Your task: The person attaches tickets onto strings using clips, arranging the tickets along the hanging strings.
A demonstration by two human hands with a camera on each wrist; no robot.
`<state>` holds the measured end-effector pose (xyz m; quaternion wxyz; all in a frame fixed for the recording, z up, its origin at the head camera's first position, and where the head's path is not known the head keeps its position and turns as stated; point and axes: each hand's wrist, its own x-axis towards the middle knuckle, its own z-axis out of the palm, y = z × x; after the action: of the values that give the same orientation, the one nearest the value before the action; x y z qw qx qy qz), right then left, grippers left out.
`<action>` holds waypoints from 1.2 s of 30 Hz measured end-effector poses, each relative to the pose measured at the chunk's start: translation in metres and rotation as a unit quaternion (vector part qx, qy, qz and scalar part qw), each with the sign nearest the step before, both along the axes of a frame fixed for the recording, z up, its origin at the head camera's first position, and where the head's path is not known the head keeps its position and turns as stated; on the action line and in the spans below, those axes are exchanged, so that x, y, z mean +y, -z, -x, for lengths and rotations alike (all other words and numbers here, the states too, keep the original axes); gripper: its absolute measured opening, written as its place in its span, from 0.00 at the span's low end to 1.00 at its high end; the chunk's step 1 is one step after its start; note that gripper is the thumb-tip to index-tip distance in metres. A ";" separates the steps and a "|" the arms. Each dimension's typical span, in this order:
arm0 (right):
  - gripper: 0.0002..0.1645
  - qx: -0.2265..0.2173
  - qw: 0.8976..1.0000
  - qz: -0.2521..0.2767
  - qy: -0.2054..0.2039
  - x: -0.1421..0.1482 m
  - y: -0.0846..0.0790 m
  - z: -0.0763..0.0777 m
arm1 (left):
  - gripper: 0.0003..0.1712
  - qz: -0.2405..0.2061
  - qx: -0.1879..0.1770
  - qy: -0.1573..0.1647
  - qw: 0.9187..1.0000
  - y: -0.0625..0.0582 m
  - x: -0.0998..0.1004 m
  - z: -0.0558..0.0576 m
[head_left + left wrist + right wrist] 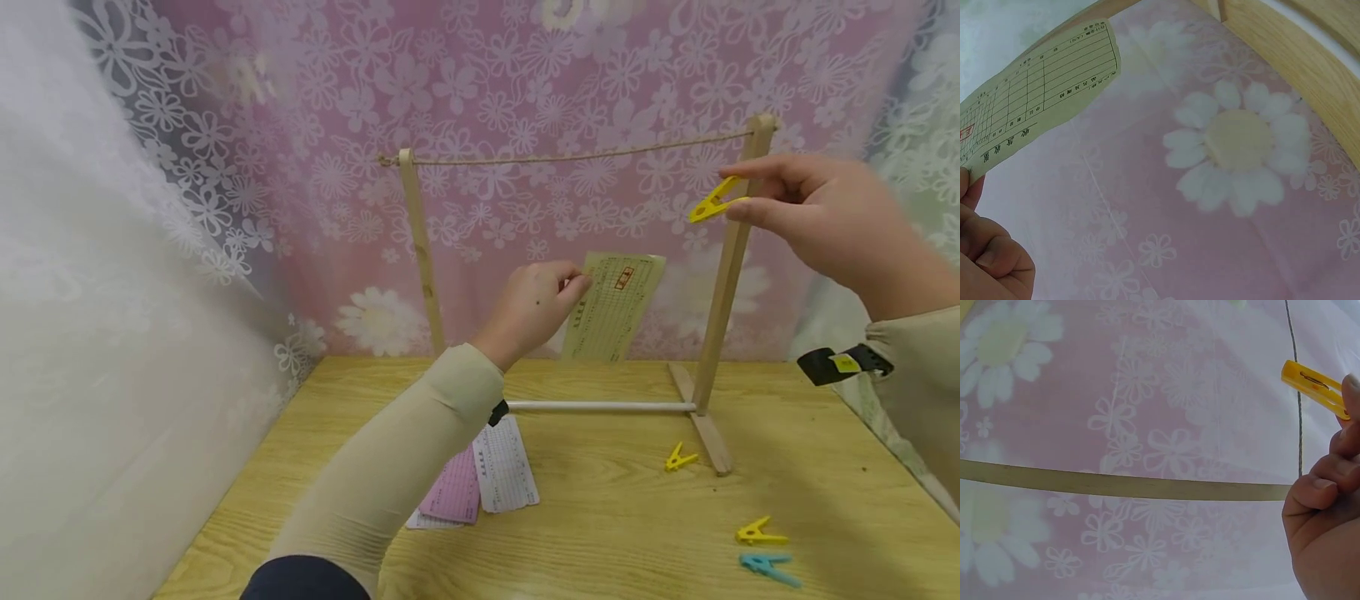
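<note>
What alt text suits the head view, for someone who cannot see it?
A person's left hand pinches a pale yellow printed form with a red stamp, and the right hand holds a yellow clothespin. A wooden frame strung with twine stands on a wood-grain table, where pink and white forms, two more yellow clothespins and a blue clothespin lie.

Desk [600,533]: I see wood grain.
Stand [717,333]: upright.
Slips [507,467]: pink and white, left.
Yellow pegs [680,457]: two, right.
Blue peg [767,567]: just beside one.

Held clip [703,212] looks smooth plastic, slip [617,312] matt paper, rope [585,156] at 1 o'clock kinda rough, tabletop [600,475] wood-grained.
</note>
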<state>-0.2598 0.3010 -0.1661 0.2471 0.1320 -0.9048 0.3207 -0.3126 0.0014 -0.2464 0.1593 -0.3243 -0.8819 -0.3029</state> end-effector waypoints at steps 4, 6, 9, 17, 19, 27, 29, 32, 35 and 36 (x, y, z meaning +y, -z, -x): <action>0.29 0.003 1.000 -0.010 0.000 -0.003 -0.014 0.007 | 0.17 -0.006 -0.005 -0.012 1.000 -0.004 0.009 0.007; 0.28 0.007 1.000 -0.015 0.010 -0.004 -0.022 0.011 | 0.16 -0.011 -0.005 -0.016 1.000 -0.006 0.015 0.011; 0.28 0.012 0.999 -0.019 0.027 -0.005 -0.035 0.015 | 0.16 -0.021 -0.006 -0.016 1.000 -0.008 0.021 0.015; 0.30 0.030 0.997 -0.039 0.064 -0.006 -0.067 0.022 | 0.18 -0.046 -0.031 -0.026 0.998 -0.016 0.044 0.018; 0.30 0.030 0.995 -0.051 0.074 -0.004 -0.072 0.026 | 0.18 -0.045 -0.029 -0.031 0.998 -0.018 0.051 0.019; 0.26 0.013 0.993 -0.075 0.088 0.002 -0.085 0.040 | 0.17 -0.034 -0.026 -0.064 0.997 -0.034 0.076 0.023; 0.22 0.013 0.993 -0.071 0.091 0.005 -0.086 0.042 | 0.17 -0.038 -0.032 -0.067 0.997 -0.039 0.080 0.024; 0.21 0.011 0.993 -0.070 0.091 0.007 -0.085 0.045 | 0.18 -0.035 -0.032 -0.070 0.996 -0.044 0.086 0.026; 0.23 0.007 0.994 -0.072 0.084 0.007 -0.083 0.047 | 0.18 -0.033 -0.021 -0.084 0.996 -0.047 0.090 0.027; 0.24 0.007 0.994 -0.073 0.080 0.007 -0.082 0.048 | 0.18 -0.031 -0.017 -0.089 0.995 -0.047 0.091 0.027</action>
<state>-0.3074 0.3079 -0.0841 0.2682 0.0790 -0.9317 0.2319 -0.3394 0.0921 -0.1989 0.1803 -0.2342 -0.9000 -0.3203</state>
